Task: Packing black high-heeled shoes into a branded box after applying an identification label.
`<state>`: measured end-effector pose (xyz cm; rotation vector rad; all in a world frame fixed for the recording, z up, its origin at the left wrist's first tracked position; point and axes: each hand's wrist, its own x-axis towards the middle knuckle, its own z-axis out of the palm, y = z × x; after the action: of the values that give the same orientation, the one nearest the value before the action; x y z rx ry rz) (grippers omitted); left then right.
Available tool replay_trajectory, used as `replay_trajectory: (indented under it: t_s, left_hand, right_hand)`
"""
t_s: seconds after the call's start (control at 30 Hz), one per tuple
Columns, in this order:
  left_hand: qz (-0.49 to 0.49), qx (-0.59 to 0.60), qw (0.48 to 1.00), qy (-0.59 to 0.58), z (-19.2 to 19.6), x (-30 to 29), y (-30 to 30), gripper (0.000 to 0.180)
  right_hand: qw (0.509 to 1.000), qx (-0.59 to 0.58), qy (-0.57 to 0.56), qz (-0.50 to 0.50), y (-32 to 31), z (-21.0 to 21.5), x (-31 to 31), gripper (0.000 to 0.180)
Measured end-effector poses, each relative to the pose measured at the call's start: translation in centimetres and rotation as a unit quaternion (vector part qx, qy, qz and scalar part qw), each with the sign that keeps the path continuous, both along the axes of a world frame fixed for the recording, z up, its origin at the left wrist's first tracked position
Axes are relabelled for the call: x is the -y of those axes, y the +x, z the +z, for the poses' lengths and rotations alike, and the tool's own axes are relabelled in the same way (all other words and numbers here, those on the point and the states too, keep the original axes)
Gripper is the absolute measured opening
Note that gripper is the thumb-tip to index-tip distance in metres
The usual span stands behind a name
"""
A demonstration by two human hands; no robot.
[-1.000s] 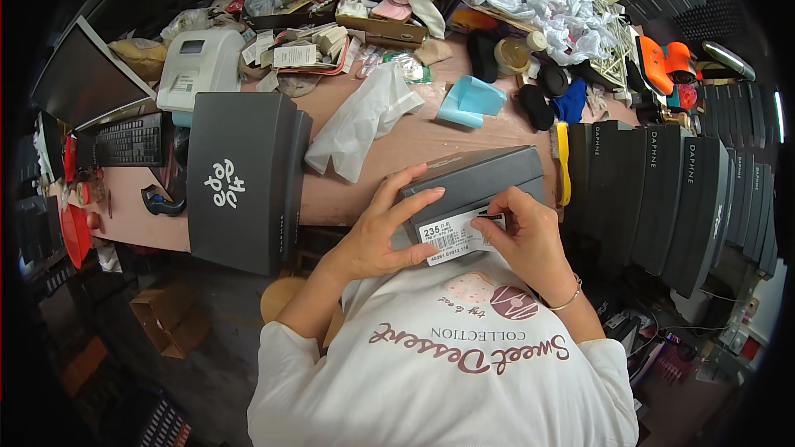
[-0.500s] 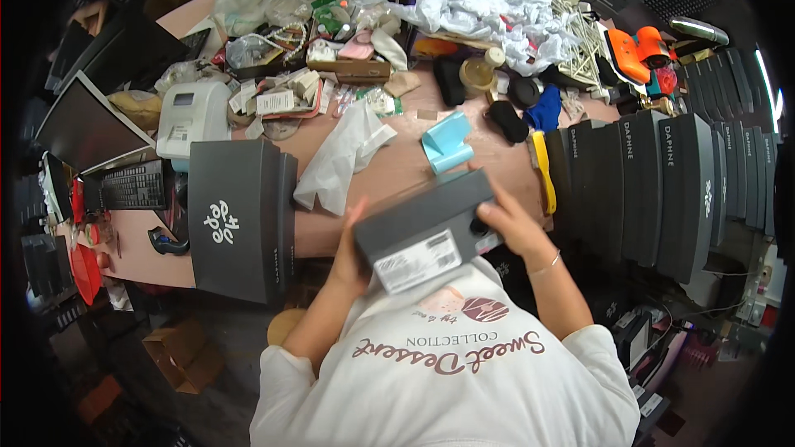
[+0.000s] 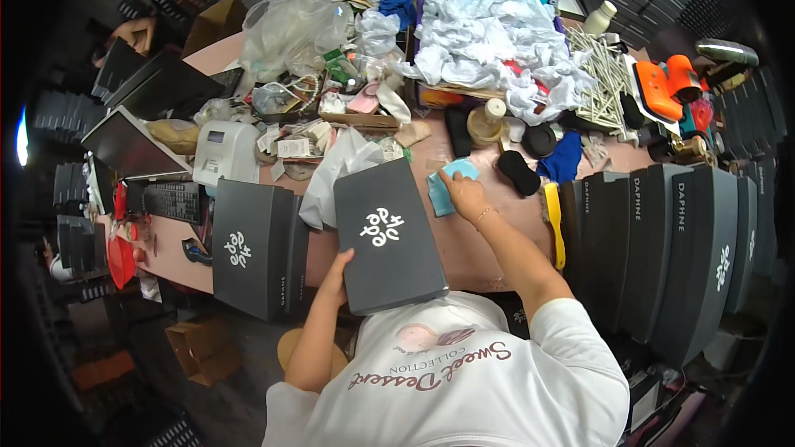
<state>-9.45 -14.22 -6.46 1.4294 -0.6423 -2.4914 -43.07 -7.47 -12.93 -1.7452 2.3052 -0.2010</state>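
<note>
Box (image 3: 387,257), one held, one blue sheet (image 3: 440,199)

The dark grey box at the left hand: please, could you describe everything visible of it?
The dark grey box looks closed and oblong, apparently of matte cardboard, with white rounded lettering on its broad face. It is tilted, that face toward the camera, lower end close to the shirt. The left hand grips its left edge; contact with the table is unclear.
</note>
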Motion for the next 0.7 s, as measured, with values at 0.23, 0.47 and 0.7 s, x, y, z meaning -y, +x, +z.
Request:
replay_trajectory:
  t_s: [0.23,0.47,0.7]
  left_hand:
    - [0.020,-0.042,0.989,-0.141,-0.3,-1.0,-1.9,0.081]
    - [-0.059,0.059,0.937,-0.340,-4.0,-1.1,-7.2,0.086]
    - [-0.162,0.162,0.884,-0.408,-3.8,-0.5,-7.9,0.077]
  right_hand:
    - [0.980,0.069,-0.185,0.014,-3.9,10.6,5.8,0.010]
    - [0.889,-0.026,-0.444,0.112,-4.9,23.8,19.5,0.014]
    - [0.950,-0.153,0.115,0.246,-7.1,8.5,29.6,0.029]
